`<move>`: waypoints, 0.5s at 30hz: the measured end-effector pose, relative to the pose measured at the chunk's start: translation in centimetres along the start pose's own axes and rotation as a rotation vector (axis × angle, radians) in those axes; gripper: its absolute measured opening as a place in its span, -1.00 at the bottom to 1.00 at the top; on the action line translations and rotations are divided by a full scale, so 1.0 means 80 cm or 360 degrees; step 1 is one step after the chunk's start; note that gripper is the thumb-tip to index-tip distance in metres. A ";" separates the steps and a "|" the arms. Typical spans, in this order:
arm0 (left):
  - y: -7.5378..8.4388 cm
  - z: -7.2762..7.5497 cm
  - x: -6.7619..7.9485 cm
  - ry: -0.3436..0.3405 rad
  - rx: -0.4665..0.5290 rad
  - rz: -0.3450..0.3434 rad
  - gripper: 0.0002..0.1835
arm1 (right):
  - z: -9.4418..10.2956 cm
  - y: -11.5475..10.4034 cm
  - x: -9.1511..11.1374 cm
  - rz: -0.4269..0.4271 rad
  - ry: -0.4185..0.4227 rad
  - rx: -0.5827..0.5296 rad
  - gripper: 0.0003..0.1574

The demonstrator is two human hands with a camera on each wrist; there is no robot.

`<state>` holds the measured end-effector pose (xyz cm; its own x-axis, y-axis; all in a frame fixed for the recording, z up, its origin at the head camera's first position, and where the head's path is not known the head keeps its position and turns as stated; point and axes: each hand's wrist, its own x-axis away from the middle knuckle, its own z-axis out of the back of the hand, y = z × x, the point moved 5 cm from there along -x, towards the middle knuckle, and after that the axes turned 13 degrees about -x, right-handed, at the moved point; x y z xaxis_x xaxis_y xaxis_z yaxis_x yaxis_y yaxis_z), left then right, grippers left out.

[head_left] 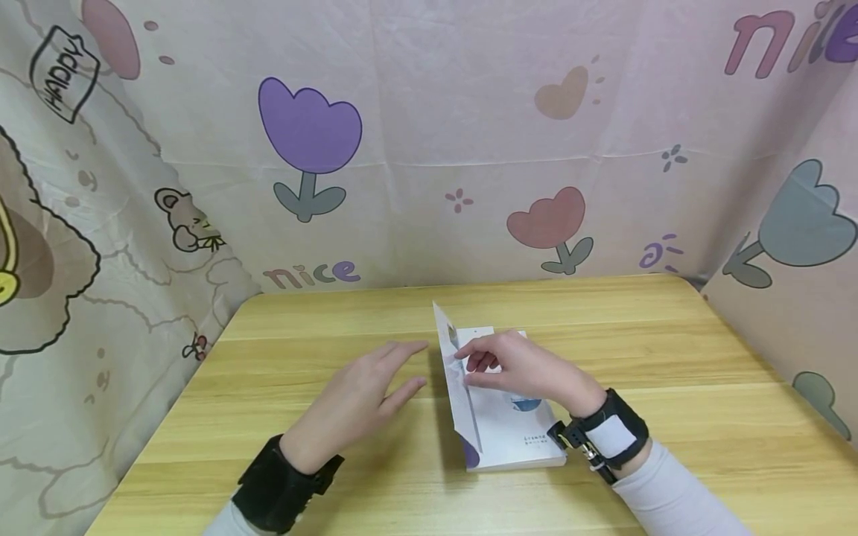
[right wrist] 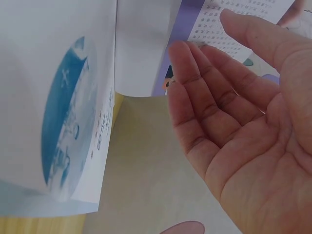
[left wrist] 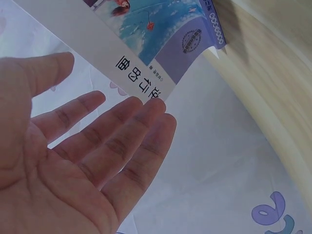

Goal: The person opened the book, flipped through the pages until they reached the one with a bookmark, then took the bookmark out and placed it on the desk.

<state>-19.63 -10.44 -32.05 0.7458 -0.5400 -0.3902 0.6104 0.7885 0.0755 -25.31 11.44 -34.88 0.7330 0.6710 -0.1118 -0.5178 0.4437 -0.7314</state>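
Note:
A paperback book [head_left: 503, 439] lies on the table with its front cover [head_left: 456, 394] raised nearly upright on the left side. The left wrist view catches the outside of that cover [left wrist: 163, 63], white and purple with a blue picture and Chinese title characters. My left hand [head_left: 358, 391] is held just left of the cover with its fingers extended, holding nothing. Over the page, my right hand [head_left: 519, 365] has its fingertips at the cover's inner side, loosely bent. Whether they touch it is unclear. A blue oval picture [right wrist: 68, 122] is printed on the page in the right wrist view.
The wooden table [head_left: 322, 327] runs back to a cloth backdrop [head_left: 429, 112] printed with flowers and letters. More cloth [head_left: 100, 223] hangs along the left side. A black strap [head_left: 288, 484] with a device is on each wrist.

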 end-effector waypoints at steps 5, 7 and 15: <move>-0.005 0.003 0.000 0.0015 -0.0015 0.0030 -0.49 | -0.002 -0.002 0.001 -0.0006 -0.0012 0.0011 -0.54; -0.007 0.003 0.000 0.0011 -0.0017 0.0044 -0.49 | -0.003 -0.002 0.001 -0.0016 -0.0025 0.0000 -0.53; -0.011 0.005 0.000 0.0011 -0.0032 0.0072 -0.49 | -0.012 -0.005 0.002 -0.0034 -0.0091 -0.0053 -0.56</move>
<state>-20.05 -11.25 -31.78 0.7707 -0.5016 -0.3929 0.5704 0.8180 0.0746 -24.53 10.80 -35.23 0.7170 0.6946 -0.0579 -0.4864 0.4391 -0.7554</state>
